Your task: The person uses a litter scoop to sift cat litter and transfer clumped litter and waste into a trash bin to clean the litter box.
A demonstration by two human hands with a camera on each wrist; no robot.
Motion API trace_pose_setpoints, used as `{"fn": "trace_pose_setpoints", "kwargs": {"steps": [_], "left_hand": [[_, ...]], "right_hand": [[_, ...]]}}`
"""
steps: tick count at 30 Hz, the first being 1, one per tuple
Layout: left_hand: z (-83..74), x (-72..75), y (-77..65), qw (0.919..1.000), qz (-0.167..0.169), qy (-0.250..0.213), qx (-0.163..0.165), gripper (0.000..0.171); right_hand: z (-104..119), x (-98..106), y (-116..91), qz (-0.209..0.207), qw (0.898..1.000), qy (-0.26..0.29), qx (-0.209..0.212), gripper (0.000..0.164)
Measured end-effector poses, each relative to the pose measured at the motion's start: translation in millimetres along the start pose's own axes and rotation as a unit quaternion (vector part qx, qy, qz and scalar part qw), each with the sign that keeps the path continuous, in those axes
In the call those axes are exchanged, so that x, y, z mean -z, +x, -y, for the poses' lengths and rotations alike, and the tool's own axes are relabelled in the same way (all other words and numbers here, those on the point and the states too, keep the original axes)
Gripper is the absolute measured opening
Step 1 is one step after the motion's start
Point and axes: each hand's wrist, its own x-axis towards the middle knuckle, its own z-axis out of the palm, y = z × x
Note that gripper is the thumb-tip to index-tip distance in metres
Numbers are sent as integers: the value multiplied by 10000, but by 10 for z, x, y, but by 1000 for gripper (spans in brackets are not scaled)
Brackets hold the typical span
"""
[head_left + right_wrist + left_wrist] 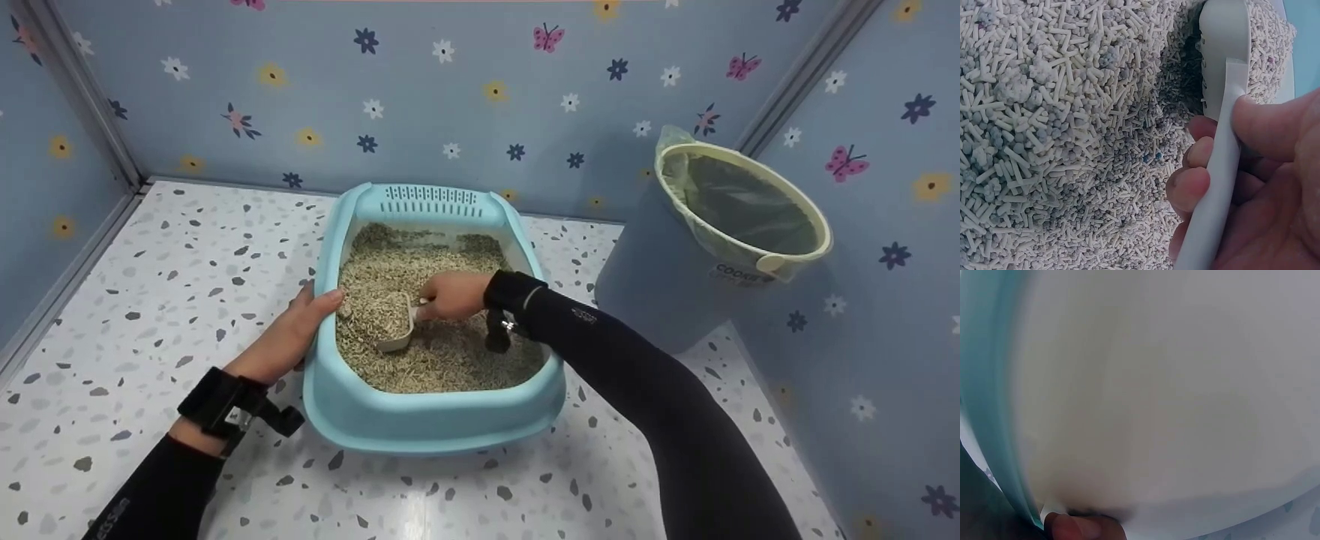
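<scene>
Speckled floor (187, 255); wrist-only detail: scoop (1220, 67) amid pellets (1061, 140).

Right hand (450, 295) fingers (1190, 185) curled

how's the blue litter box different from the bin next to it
The litter box is light blue, low and wide; the bin is grey-blue, tall and round. The litter box holds pale pellet litter, with the right hand gripping a white scoop in it and the left hand gripping its rim; the bin, untouched, shows only a yellowish bag liner. Both stand on the speckled floor.
</scene>
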Motion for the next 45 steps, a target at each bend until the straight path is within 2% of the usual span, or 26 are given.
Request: {"fn": "trace_pose_setpoints", "kwargs": {"steps": [13, 18, 27, 34, 45], "left_hand": [[-2, -2, -4, 9999, 49, -120, 8, 94], [-8, 5, -8, 9999, 66, -74, 116, 96], [-12, 14, -22, 9997, 39, 23, 254, 96], [-16, 1, -26, 9998, 28, 13, 188, 97], [-20, -14, -11, 10000, 60, 1, -65, 93]], "right_hand": [[-13, 38, -42, 65, 9996, 135, 236, 40], [-3, 53, -67, 103, 9987, 465, 157, 40], [18, 84, -71, -78, 9980, 613, 111, 41], [-3, 106, -74, -154, 9977, 596, 290, 39], [-27, 122, -82, -222, 9966, 748, 272, 36]]}}
